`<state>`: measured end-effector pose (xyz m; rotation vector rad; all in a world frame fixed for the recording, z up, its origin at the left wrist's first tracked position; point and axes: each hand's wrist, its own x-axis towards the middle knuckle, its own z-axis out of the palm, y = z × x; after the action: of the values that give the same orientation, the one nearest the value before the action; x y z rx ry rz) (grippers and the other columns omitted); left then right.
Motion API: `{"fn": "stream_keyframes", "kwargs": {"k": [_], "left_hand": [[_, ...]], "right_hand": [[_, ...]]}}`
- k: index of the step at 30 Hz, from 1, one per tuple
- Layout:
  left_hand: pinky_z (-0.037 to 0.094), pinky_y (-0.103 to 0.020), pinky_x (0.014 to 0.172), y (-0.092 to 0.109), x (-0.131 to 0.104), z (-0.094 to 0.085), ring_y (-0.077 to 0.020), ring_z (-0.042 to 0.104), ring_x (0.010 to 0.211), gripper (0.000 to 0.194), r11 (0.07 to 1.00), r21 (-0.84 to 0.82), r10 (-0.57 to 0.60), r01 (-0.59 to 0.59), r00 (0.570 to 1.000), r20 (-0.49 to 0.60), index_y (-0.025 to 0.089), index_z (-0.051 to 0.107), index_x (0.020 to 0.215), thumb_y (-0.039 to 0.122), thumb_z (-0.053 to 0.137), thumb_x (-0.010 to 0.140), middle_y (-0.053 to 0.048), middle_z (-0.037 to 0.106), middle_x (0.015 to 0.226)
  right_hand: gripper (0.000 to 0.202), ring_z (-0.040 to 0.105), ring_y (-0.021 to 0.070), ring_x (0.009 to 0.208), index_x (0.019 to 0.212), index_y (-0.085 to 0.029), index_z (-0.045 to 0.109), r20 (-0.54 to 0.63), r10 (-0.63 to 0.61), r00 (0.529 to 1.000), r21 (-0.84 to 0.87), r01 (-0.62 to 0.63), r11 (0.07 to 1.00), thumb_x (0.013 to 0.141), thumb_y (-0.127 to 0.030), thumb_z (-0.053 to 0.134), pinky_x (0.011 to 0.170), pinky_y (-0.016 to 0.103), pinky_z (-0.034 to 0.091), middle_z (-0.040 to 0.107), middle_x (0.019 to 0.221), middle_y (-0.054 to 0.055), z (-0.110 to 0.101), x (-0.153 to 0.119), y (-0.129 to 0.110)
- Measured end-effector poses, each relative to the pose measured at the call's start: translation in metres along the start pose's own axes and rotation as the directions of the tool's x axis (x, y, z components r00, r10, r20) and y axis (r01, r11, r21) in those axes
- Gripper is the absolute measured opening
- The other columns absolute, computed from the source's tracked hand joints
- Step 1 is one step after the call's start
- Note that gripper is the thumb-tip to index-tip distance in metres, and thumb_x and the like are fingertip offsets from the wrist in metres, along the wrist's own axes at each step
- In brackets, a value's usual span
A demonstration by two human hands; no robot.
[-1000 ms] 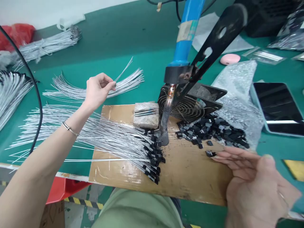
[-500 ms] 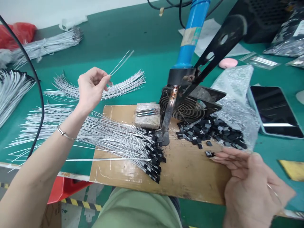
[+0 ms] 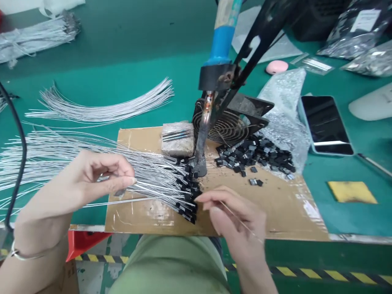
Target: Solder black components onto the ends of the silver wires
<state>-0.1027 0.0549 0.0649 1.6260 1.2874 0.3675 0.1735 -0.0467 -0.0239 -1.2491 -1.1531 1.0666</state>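
My left hand [image 3: 101, 177] is closed in a pinch above the bundle of white wires with black ends [image 3: 147, 175]. Thin white wires [image 3: 147, 185] seem to run from its fingertips, hard to separate from the bundle beneath. Curled by the bundle's black ends [image 3: 191, 192] is my right hand [image 3: 235, 216], a thin silvery wire strand [image 3: 240, 220] running across its fingers. To the right, two small black connector pieces [image 3: 255, 182] lie on the cardboard [image 3: 275, 208], in front of a pile of similar pieces [image 3: 257, 155].
A blue-handled soldering iron [image 3: 222, 45] points down from a black bracket [image 3: 257, 36]. Behind its tip stands a fan [image 3: 226, 126]; a block with metal rods [image 3: 177, 147] lies beside it. Loose white wires [image 3: 104, 108], a phone [image 3: 327, 124] and a yellow sponge [image 3: 352, 192] lie around.
My left hand has come down toward me from the loose wires to above the black-ended bundle. My right hand has moved left, away from the small black piece. The camera view has shifted.
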Motion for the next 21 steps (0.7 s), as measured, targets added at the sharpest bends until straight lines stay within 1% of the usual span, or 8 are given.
{"fn": "stream_keyframes", "kwargs": {"k": [2, 4, 6, 9, 13, 15, 17, 21], "left_hand": [[0.042, -0.024, 0.046, -0.004, 0.002, 0.011, -0.0162, 0.054, 0.053, 0.021, 0.999, -0.022, -0.027, 0.028, 1.0, 0.013, 0.026, 0.079, 0.067, 0.037, 0.082, 0.084, -0.003, 0.066, 0.059], [0.041, -0.024, 0.047, -0.005, 0.002, 0.017, -0.016, 0.053, 0.053, 0.02, 0.999, -0.033, -0.029, 0.029, 0.999, 0.019, 0.025, 0.079, 0.068, 0.036, 0.082, 0.085, -0.003, 0.066, 0.059], [0.041, -0.024, 0.047, -0.004, 0.002, 0.021, -0.0157, 0.053, 0.052, 0.021, 1.0, -0.025, -0.007, 0.007, 1.0, -0.01, 0.025, 0.079, 0.069, 0.037, 0.08, 0.087, -0.003, 0.066, 0.059], [0.043, -0.022, 0.049, -0.001, 0.0, 0.022, -0.015, 0.056, 0.055, 0.022, 0.999, 0.027, 0.018, -0.017, 1.0, -0.026, 0.024, 0.079, 0.07, 0.035, 0.077, 0.089, -0.002, 0.069, 0.061], [0.044, -0.02, 0.051, 0.002, 0.001, 0.023, -0.0129, 0.058, 0.057, 0.021, 0.995, 0.098, 0.006, -0.011, 0.999, 0.054, 0.024, 0.078, 0.073, 0.03, 0.074, 0.091, 0.0, 0.071, 0.064], [0.044, -0.02, 0.051, 0.002, 0.001, 0.026, -0.0132, 0.058, 0.057, 0.023, 0.995, 0.099, 0.007, -0.014, 0.998, 0.062, 0.023, 0.077, 0.072, 0.033, 0.073, 0.092, 0.0, 0.069, 0.062], [0.045, -0.022, 0.051, 0.002, 0.0, 0.031, -0.0147, 0.058, 0.057, 0.024, 0.996, 0.084, 0.006, -0.008, 1.0, 0.018, 0.023, 0.077, 0.073, 0.039, 0.074, 0.092, 0.0, 0.067, 0.06], [0.045, -0.023, 0.05, 0.004, -0.003, 0.044, -0.0163, 0.059, 0.058, 0.026, 0.999, 0.04, 0.02, -0.016, 0.995, -0.101, 0.022, 0.078, 0.084, 0.047, 0.075, 0.089, 0.0, 0.064, 0.06]], "right_hand": [[0.008, 0.061, 0.0099, 0.06, 0.085, -0.023, 0.08, 0.063, -0.018, 0.998, 0.023, 0.016, 1.0, 0.091, -0.02, 0.076, 0.05, 0.019, 0.046, 0.069, 0.073, -0.001, 0.008, 0.004, -0.003], [0.012, 0.058, 0.0081, 0.058, 0.079, -0.021, 0.077, 0.062, -0.034, 0.998, 0.02, 0.033, 0.999, 0.089, -0.015, 0.077, 0.05, 0.017, 0.044, 0.067, 0.069, -0.002, 0.012, 0.006, -0.003], [0.016, 0.055, 0.0073, 0.057, 0.076, -0.021, 0.075, 0.044, -0.032, 0.999, 0.025, 0.03, 0.999, 0.09, -0.015, 0.077, 0.051, 0.017, 0.042, 0.065, 0.066, -0.003, 0.014, 0.007, -0.001], [0.016, 0.053, 0.0075, 0.057, 0.074, -0.021, 0.075, 0.02, 0.014, 1.0, 0.056, -0.015, 0.998, 0.089, -0.017, 0.079, 0.05, 0.018, 0.04, 0.063, 0.065, -0.004, 0.015, 0.005, 0.004], [0.018, 0.048, 0.0056, 0.052, 0.072, -0.022, 0.075, 0.022, 0.111, 0.994, 0.122, -0.113, 0.986, 0.087, -0.021, 0.084, 0.047, 0.019, 0.036, 0.064, 0.065, -0.004, 0.017, 0.004, 0.009], [0.018, 0.046, 0.005, 0.051, 0.072, -0.022, 0.074, 0.03, 0.11, 0.994, 0.125, -0.113, 0.986, 0.088, -0.021, 0.084, 0.047, 0.019, 0.035, 0.063, 0.065, -0.005, 0.016, 0.005, 0.01], [0.019, 0.048, 0.0055, 0.054, 0.073, -0.022, 0.073, 0.042, 0.073, 0.996, 0.1, -0.077, 0.992, 0.089, -0.02, 0.082, 0.049, 0.018, 0.035, 0.062, 0.065, -0.005, 0.015, 0.006, 0.01], [0.02, 0.051, 0.006, 0.059, 0.075, -0.021, 0.07, 0.101, 0.001, 0.995, 0.015, -0.003, 1.0, 0.094, -0.018, 0.076, 0.053, 0.018, 0.038, 0.06, 0.068, -0.005, 0.01, 0.007, 0.009]]}}
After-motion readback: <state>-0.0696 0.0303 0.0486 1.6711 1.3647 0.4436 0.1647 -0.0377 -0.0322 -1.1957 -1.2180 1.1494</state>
